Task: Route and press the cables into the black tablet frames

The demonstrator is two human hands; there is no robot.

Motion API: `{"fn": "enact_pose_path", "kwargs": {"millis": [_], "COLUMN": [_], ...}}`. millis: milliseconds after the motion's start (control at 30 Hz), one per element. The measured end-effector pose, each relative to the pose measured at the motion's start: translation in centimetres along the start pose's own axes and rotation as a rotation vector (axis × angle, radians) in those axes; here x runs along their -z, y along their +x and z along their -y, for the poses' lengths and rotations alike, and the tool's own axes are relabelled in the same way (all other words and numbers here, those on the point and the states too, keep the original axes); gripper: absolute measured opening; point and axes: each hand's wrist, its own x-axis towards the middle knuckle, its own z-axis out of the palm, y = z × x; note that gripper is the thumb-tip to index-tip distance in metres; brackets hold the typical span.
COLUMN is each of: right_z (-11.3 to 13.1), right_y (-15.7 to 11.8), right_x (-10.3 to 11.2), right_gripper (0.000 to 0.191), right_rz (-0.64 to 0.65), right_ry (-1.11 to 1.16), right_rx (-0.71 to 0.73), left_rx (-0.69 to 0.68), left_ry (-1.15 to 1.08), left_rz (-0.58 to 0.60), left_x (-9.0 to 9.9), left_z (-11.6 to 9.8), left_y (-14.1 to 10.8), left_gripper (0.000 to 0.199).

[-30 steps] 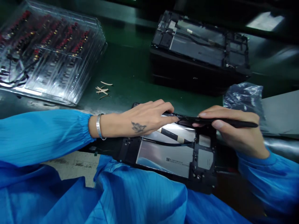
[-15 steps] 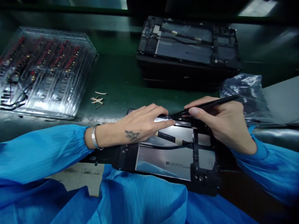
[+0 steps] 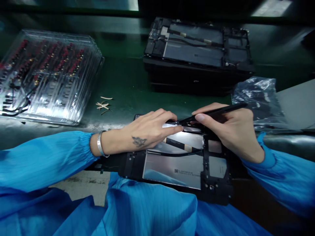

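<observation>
Device point(image 3: 172, 168), flat and dark with its silver inside facing up, is lying at the near edge of the green bench point(image 3: 123, 78), in front of the blue gown point(image 3: 152, 206), its long axis running from side to side and dipping slightly towards the right. Its far long edge is being met by the fingers of both hands. That edge's left part is being covered by the left hand point(image 3: 152, 131), which is lying the nearer of the two across the device; its fingers are being kept bent, with a narrow space showing between thumb and forefinger, and whether anything small is being pinched cannot be told. A slim black tool point(image 3: 233, 107) is being gripped narrowly between the thumb and fingers of the right hand point(image 3: 231, 131), above the device's far right part, its tip being pointed leftward and slightly down to the far edge, just beside the left fingertips. Contact at the tip cannot be made out. Nearer the gown, a black cable point(image 3: 172, 154) is running across the silver part. Beyond the hands, a stack of similar devices point(image 3: 194, 55) is standing, with clear trays point(image 3: 66, 95) resting well to its left.
</observation>
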Motion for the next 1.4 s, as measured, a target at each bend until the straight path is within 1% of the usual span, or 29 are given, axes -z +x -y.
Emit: {"fn": "enact_pose_path", "kwargs": {"millis": [133,333,433,500,600,700,800,933,1000,1200,1400], "right_z": [0.0,-0.1,-0.1,-0.2,-0.5,-0.8,-0.9,-0.7,-0.7,-0.8,-0.7], "right_y": [0.0,-0.4,-0.9,-1.3,-1.9,-1.7,-0.8,0.2,0.4,0.2,0.1], "right_x": [-0.1,-0.2,0.3,0.8,1.3,1.3,0.9,0.5,0.5,0.4,0.1], "right_gripper": [0.011,0.012,0.012,0.009,0.005,0.005,0.007,0.008,0.008,0.005,0.006], "right_rz": [-0.002,-0.039,-0.099,-0.134,-0.153,-0.135,-0.073,0.037,0.060,0.052,0.037], "right_ry": [-0.006,-0.018,-0.027,-0.028,-0.040,-0.042,0.020,0.090,0.090,0.062,0.038], "right_rx": [0.004,-0.002,-0.006,0.002,0.004,-0.017,-0.014,0.037,0.069,0.093,0.114], "left_rx": [0.000,-0.018,-0.022,-0.022,-0.032,-0.040,-0.029,-0.037,-0.043,-0.040,-0.029], "left_ry": [-0.010,-0.018,-0.020,-0.014,-0.001,-0.007,-0.007,0.002,-0.007,-0.015,-0.027], "left_rz": [0.011,-0.034,-0.052,-0.088,-0.108,-0.072,-0.050,-0.045,-0.038,-0.044,-0.027], "left_x": [-0.1,-0.3,-0.4,-0.5,-0.7,-0.7,-0.4,-0.2,-0.3,-0.4,-0.2], "left_z": [0.1,0.2,0.2,0.2,0.3,0.3,0.2,0.2,0.2,0.2,0.1], "left_y": [0.0,-0.1,-0.1,-0.2,-0.2,-0.3,-0.3,-0.2,-0.2,-0.1,-0.1], "left_gripper": [0.044,0.042,0.042,0.041,0.042,0.046,0.046,0.044,0.044,0.043,0.041]}}
